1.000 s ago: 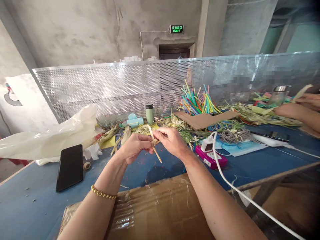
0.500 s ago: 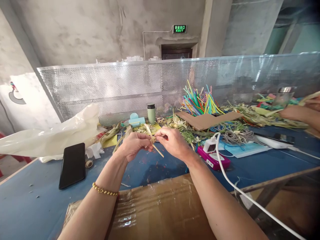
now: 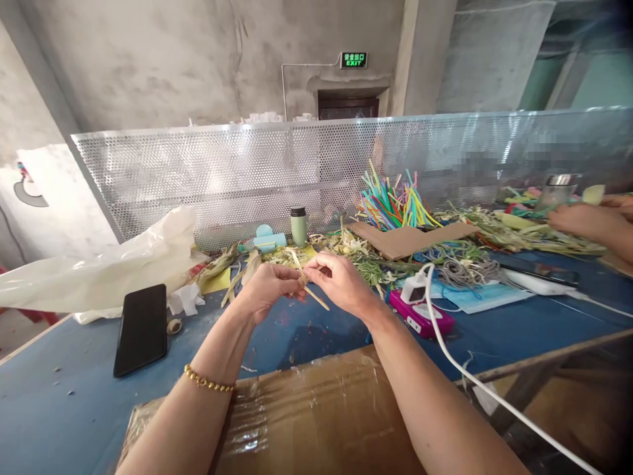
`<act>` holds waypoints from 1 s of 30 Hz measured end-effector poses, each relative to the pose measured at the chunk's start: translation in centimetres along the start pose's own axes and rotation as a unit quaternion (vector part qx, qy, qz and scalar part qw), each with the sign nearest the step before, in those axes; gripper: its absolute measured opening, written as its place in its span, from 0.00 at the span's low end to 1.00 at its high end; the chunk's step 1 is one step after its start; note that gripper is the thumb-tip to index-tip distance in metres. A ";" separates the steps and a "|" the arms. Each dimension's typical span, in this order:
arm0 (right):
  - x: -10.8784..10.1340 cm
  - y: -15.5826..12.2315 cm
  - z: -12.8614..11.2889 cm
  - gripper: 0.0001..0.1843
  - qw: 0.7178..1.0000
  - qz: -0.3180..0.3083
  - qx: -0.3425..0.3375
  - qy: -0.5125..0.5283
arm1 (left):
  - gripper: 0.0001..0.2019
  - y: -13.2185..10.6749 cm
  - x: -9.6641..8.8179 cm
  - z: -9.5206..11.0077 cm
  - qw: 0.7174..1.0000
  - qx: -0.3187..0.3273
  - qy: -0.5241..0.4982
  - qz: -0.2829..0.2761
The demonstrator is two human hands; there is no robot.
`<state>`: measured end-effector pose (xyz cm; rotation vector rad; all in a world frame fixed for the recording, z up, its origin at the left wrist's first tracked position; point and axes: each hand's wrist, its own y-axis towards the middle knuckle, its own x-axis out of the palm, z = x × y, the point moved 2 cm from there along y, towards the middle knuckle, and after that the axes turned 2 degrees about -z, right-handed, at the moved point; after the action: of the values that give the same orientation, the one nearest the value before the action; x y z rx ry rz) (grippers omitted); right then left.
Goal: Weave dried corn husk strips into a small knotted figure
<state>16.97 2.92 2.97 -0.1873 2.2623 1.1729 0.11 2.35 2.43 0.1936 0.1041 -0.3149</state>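
Observation:
A thin pale stick point(image 3: 316, 298), whitish at its upper end, slants between my hands above the blue table. My left hand point(image 3: 267, 287) pinches it from the left, fingers closed. From the right, the closed fingertips of my right hand point(image 3: 336, 277) press on it just beside the left fingers. The part between the two hands is mostly hidden by the fingers. Behind them lie dry plant strips point(image 3: 363, 247) and a yellow sheet point(image 3: 217, 280). A green tumbler with a black lid point(image 3: 299, 227) stands farther back.
A black phone point(image 3: 141, 330) lies at left by crumpled tissue. At right are a magenta power strip point(image 3: 420, 315) with a white cable, a blue face mask point(image 3: 484, 295), and a bundle of colourful pipe cleaners point(image 3: 393, 201). A co-worker's hands point(image 3: 588, 221) hold pale leaf material. A cardboard box point(image 3: 316, 422) sits in front.
My hands keep pinching the stick with only a slight shift of the fingers; its lower end has moved a little right. The co-worker's hands have moved slightly left.

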 end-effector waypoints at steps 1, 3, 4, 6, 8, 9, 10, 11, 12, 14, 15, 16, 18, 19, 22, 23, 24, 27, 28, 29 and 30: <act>0.0 0.0 0.1 0.09 1.000 -0.001 0.009 0.012 | 0.03 0.0 0.1 0.0 1.000 0.003 0.005 -0.009; 0.1 0.0 0.2 0.07 0.999 -0.004 0.032 0.041 | 0.03 -0.1 0.2 0.0 1.000 0.010 0.011 -0.024; 0.1 0.0 0.2 0.07 0.997 -0.007 0.044 0.055 | 0.03 -0.1 0.2 0.0 0.999 0.016 0.012 -0.028; 0.1 0.0 0.2 0.06 0.995 -0.013 0.063 0.074 | 0.04 -0.1 0.2 0.1 0.999 0.023 0.012 -0.028; 0.1 0.0 0.0 0.06 0.995 -0.008 0.066 0.069 | 0.03 -0.1 0.3 0.1 0.999 0.025 0.009 -0.026; 0.1 0.1 0.0 0.06 0.996 0.000 0.062 0.058 | 0.03 -0.2 0.3 0.1 0.999 0.026 0.006 -0.026; 0.1 0.1 -0.1 0.06 0.997 0.011 0.057 0.044 | 0.02 -0.2 0.4 0.2 0.999 0.027 0.003 -0.027; 0.2 0.1 -0.1 0.06 0.998 0.024 0.050 0.028 | 0.02 -0.1 0.4 0.2 0.999 0.027 0.001 -0.028; 0.2 0.1 -0.1 0.06 0.998 0.036 0.043 0.013 | 0.02 -0.1 0.5 0.2 0.999 0.028 -0.003 -0.026; 0.4 0.0 -0.1 0.06 0.999 0.047 0.027 -0.009 | 0.02 -0.1 0.6 0.1 0.999 0.026 -0.013 -0.016; 0.5 0.0 -0.1 0.05 0.998 0.051 0.016 -0.015 | 0.02 -0.1 0.6 0.1 0.999 0.025 -0.023 -0.010; 0.5 0.0 -0.1 0.03 0.998 0.062 0.003 -0.023 | 0.03 -0.1 0.7 0.1 0.999 0.023 -0.037 -0.003; 0.2 0.0 -0.3 0.04 0.991 0.115 -0.025 -0.056 | 0.04 -0.1 0.6 0.1 0.997 0.022 -0.077 0.020; -0.1 -0.1 -0.5 0.06 0.983 0.160 -0.034 -0.084 | 0.05 0.0 0.6 0.2 0.994 0.021 -0.100 0.036; -0.8 -0.4 -1.1 0.09 0.946 0.276 -0.041 -0.167 | 0.07 0.1 0.3 0.3 0.981 0.014 -0.171 0.095; -0.8 -0.5 -1.2 0.09 0.943 0.281 -0.037 -0.176 | 0.07 0.1 0.2 0.3 0.975 0.013 -0.190 0.110; -0.7 -0.5 -1.3 0.10 0.949 0.262 -0.031 -0.173 | 0.07 0.2 0.2 0.3 0.971 0.013 -0.206 0.121; 0.6 -0.5 -1.4 0.16 0.983 0.122 0.001 -0.134 | 0.07 0.3 0.1 0.2 0.962 0.029 -0.229 0.144; 1.1 -0.5 -1.4 0.17 0.989 0.090 0.014 -0.119 | 0.07 0.4 0.1 0.2 0.961 0.037 -0.230 0.147; 1.4 -0.5 -1.4 0.18 0.992 0.070 0.027 -0.100 | 0.08 0.4 0.2 0.1 0.961 0.043 -0.228 0.147; 1.7 -0.5 -1.3 0.18 0.994 0.057 0.042 -0.080 | 0.08 0.4 0.3 0.1 0.962 0.046 -0.226 0.146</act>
<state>15.15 1.82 2.30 0.0677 2.1989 1.1059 0.56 2.61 2.55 0.2215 -0.3897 -0.0623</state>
